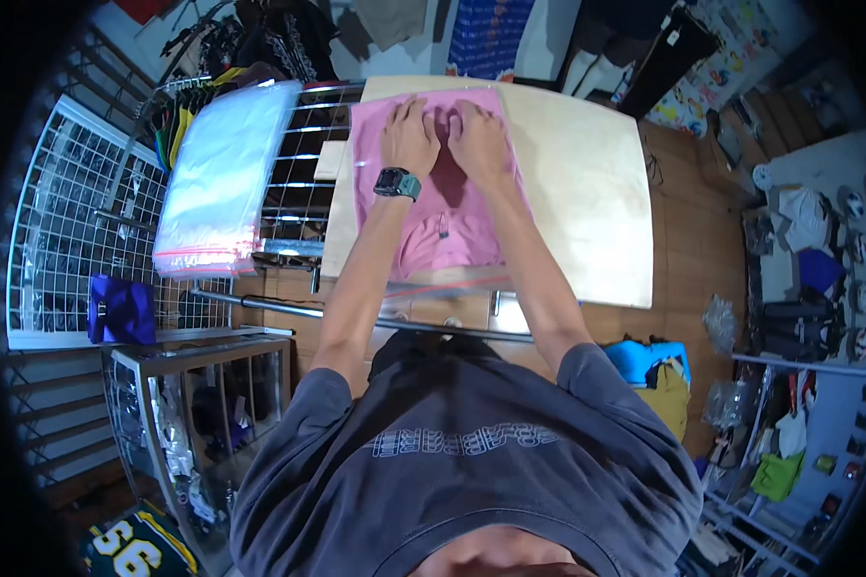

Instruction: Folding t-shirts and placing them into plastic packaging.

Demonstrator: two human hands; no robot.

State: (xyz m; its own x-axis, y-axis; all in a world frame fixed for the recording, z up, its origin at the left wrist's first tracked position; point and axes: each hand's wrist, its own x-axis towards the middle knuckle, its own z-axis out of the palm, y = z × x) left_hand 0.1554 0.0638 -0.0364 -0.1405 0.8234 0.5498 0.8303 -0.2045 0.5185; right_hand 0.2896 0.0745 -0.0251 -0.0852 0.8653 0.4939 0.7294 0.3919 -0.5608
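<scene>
A folded pink garment (451, 234) lies in a clear plastic bag on a pale wooden board (584, 202), its collar end towards me. The bag's edge with a red strip (447, 286) shows just below the collar. My left hand (410, 137), with a dark watch (397, 182) at the wrist, rests palm down on the upper left part of the bagged garment. On its upper right part lies my right hand (478, 141), also palm down. Both hands have bent, slightly spread fingers and grip nothing that I can see. A darker patch, perhaps shadow, falls between them.
A stack of clear plastic bags with red strips (216, 180) lies left of the board, over a metal grid rack (307, 155). A metal bar (260, 303) runs along the near side. A glass display case (209, 360) stands lower left; folded clothes (657, 389) lie at right.
</scene>
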